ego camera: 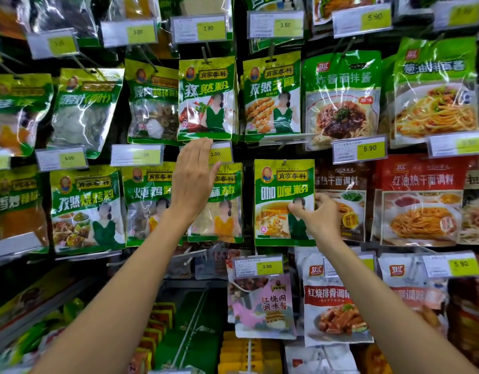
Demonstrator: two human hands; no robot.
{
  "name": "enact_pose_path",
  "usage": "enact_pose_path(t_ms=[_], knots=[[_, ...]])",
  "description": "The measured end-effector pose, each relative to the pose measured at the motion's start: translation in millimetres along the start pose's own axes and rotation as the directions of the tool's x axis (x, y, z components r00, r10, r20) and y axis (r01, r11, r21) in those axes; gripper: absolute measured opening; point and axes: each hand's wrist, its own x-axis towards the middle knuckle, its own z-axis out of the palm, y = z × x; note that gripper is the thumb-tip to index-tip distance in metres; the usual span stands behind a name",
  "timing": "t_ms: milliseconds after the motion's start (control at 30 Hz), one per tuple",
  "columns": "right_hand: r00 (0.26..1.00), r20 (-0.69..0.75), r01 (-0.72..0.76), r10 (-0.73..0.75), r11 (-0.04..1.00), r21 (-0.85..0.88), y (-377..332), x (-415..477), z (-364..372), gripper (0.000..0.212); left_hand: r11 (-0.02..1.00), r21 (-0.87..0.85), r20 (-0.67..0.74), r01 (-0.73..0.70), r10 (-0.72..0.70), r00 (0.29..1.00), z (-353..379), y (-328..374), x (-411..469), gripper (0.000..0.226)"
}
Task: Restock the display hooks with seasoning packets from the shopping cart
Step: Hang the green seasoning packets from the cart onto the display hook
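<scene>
Two hands up at the rack. Right hand [318, 215] pinches one curry packet [279, 184] at its right edge, thumb on the front, fingers curled. The packet hangs on its hook [284, 162], one of five green packets in that row; whether more sit behind it is unclear. Left hand [194, 182] is flat, fingers straight and together, holding nothing, fingertips at the bottom edge of the cumin packet [207, 98] one row up, covering part of a 3.00 tag [221, 153]. Curry packet lies right of the left hand, with one yellow-dress packet [227, 214] between them.
</scene>
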Motion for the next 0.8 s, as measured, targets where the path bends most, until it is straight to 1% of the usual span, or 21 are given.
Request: enact_pose_path(t_ms=[100,267,333,433,533,567,600,633,667,700,733,767,800], knots=[[0.998,-0.035,0.045,-0.049,0.993,-0.107,0,-2,1,0.034,1.0,-0.006,-0.019,-0.01,0.01,1.0,1,1,1,0.047],[0.993,-0.091,0.063,-0.081,0.981,-0.184,-2,-12,-7,0.049,0.999,-0.03,-0.069,0.025,-0.027,0.997,-1,13,-7,0.045],[0.992,-0.086,0.074,-0.094,0.975,-0.211,3,-22,-21,0.048,0.998,-0.061,-0.101,0.02,-0.026,0.995,-3,27,-18,0.042],[0.988,-0.1,0.09,-0.116,0.968,-0.233,20,-47,-58,0.035,0.98,-0.194,-0.154,-0.035,0.004,0.988,0,67,-45,0.035],[0.989,-0.115,0.063,-0.088,0.976,-0.207,49,-83,-112,0.025,0.906,-0.423,-0.132,-0.014,-0.046,0.99,6,136,-89,0.03],[0.989,-0.131,0.038,-0.069,0.974,-0.226,60,-97,-133,0.023,0.857,-0.514,-0.082,0.029,-0.082,0.993,8,166,-107,0.028],[0.987,-0.152,0.013,-0.051,0.969,-0.245,71,-112,-157,0.02,0.781,-0.616,0.018,0.106,-0.12,0.993,10,197,-126,0.026],[0.984,-0.176,-0.011,-0.037,0.965,-0.263,84,-130,-182,0.017,0.679,-0.703,0.164,0.213,-0.137,0.977,11,231,-146,0.026],[0.98,-0.199,-0.043,-0.016,0.958,-0.285,97,-148,-208,0.015,0.573,-0.752,0.32,0.326,-0.116,0.94,10,265,-167,0.027],[0.974,-0.224,-0.094,0.024,0.947,-0.306,109,-168,-235,0.016,0.476,-0.768,0.455,0.428,-0.062,0.888,8,299,-188,0.027],[0.964,-0.25,-0.165,0.085,0.933,-0.32,122,-189,-262,0.018,0.393,-0.764,0.56,0.512,0.009,0.828,5,331,-210,0.028],[0.948,-0.279,-0.242,0.152,0.914,-0.326,136,-210,-289,0.02,0.327,-0.745,0.636,0.582,0.084,0.767,1,363,-231,0.026],[0.926,-0.314,-0.316,0.212,0.887,-0.335,150,-232,-315,0.022,0.286,-0.722,0.683,0.63,0.152,0.715,-4,392,-252,0.025]])
